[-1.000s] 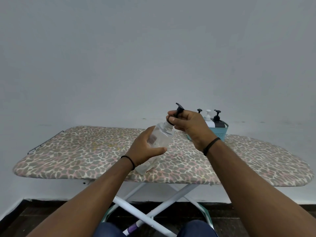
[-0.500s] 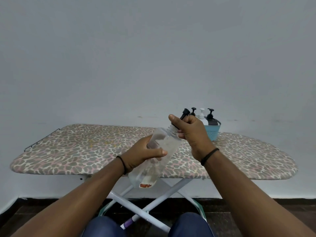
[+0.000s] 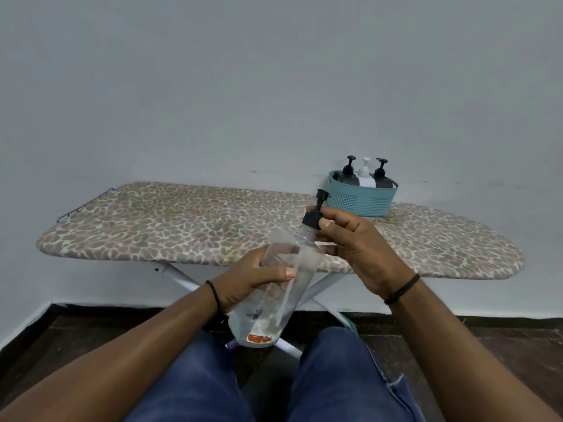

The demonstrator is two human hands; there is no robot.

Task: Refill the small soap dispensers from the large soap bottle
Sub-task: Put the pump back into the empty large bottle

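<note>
The large clear plastic soap bottle [image 3: 275, 287], smooth-walled and cylindrical with a thin dip tube showing through it, sits tilted in the lower middle of our view, its neck toward one o'clock and its base, with a reddish label patch, toward seven o'clock above our blue denim knees [image 3: 335, 382]. Our left hand [image 3: 253, 280] wraps round the bottle's middle, thumb laid across the front. Our right hand [image 3: 355, 248] pinches the ribbed black plastic pump cap [image 3: 313, 219] on the neck with fingertips and thumb. Behind, toward twelve o'clock, stretches the padded ironing board with a pebble-print fabric cover [image 3: 182, 226] on white metal legs. At its far edge, toward one o'clock, a teal perforated plastic basket [image 3: 362, 202] holds three small pump dispensers [image 3: 364, 175], two dark and one white, standing upright close together.
</note>
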